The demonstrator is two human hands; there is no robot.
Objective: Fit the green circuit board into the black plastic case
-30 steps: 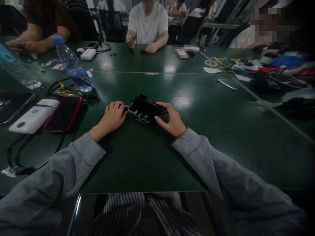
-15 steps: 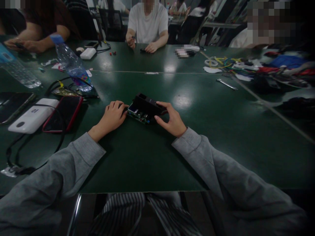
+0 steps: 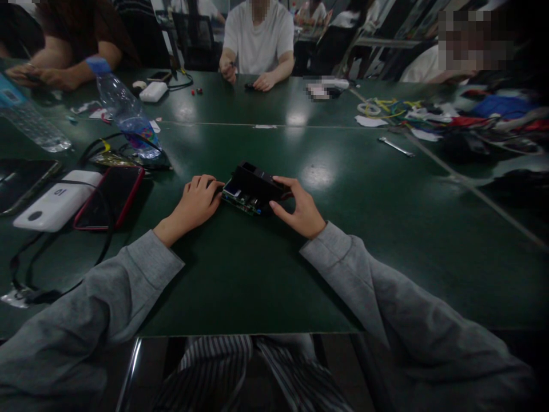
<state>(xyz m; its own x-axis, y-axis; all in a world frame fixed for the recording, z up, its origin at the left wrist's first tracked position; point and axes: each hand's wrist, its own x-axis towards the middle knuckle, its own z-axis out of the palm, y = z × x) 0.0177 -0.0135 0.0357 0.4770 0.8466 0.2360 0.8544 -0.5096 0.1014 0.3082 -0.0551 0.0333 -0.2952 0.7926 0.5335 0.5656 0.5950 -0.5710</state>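
A black plastic housing with an exposed green circuit board along its near side lies on the table in front of me. My right hand grips the housing's right end, thumb on the near side and fingers on the far side. At the board's left end, my left hand rests low with bent fingers, the index finger and thumb closed on the corner. Dark shadow hides part of that contact. The board faces me, showing small metal connectors and a blue part.
On the left are a red-edged phone, a white power bank, black cables and a tilted-looking water bottle. A wrench lies to the right, before a heap of cables. A person in white sits opposite.
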